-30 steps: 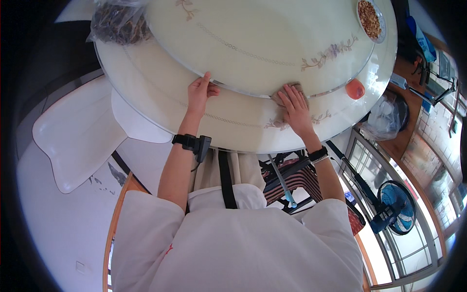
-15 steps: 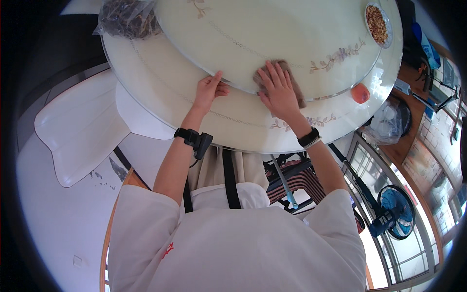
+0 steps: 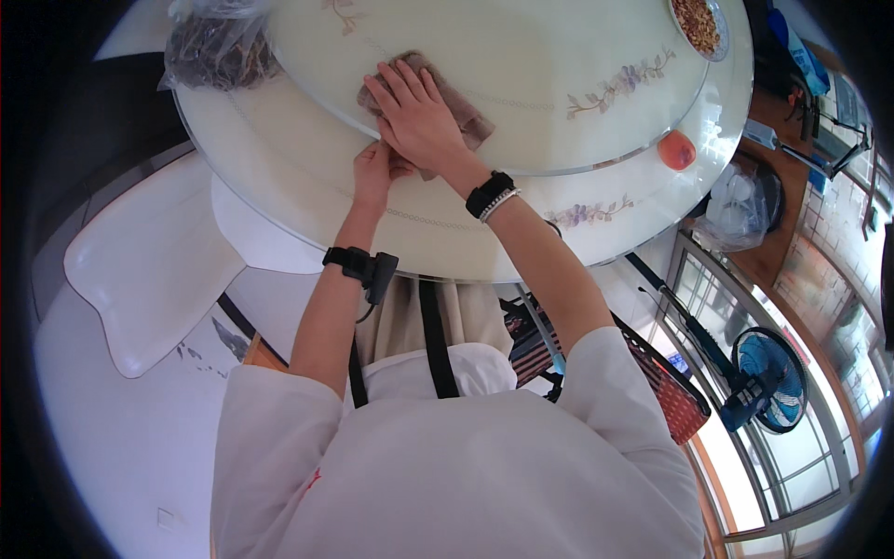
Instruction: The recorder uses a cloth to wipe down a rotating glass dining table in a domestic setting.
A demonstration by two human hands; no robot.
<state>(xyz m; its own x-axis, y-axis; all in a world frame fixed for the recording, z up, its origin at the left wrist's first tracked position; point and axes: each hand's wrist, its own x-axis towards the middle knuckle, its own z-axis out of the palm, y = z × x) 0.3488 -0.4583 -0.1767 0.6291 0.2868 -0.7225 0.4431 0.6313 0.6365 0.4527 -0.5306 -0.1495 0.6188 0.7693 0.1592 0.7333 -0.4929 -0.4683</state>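
My right hand lies flat, fingers stretched out, on a folded brown cloth. The cloth rests across the near left part of a round cream turntable with a floral print. Just beside it, my left hand is closed at the turntable's edge, thumb and fingers pinched there. My right thumb comes close to the left fingertips, and whether they touch I cannot tell. Beneath the turntable is a larger round cream table.
A bowl of chopped nuts stands at the turntable's far right. A red round fruit sits on the table to the right. Dark contents fill a clear plastic bag at far left. A white chair and blue fan flank me.
My right hand has slid the cloth leftward over the turntable, close to my left hand. The left hand stays at the turntable's edge. The whole view has shifted slightly.
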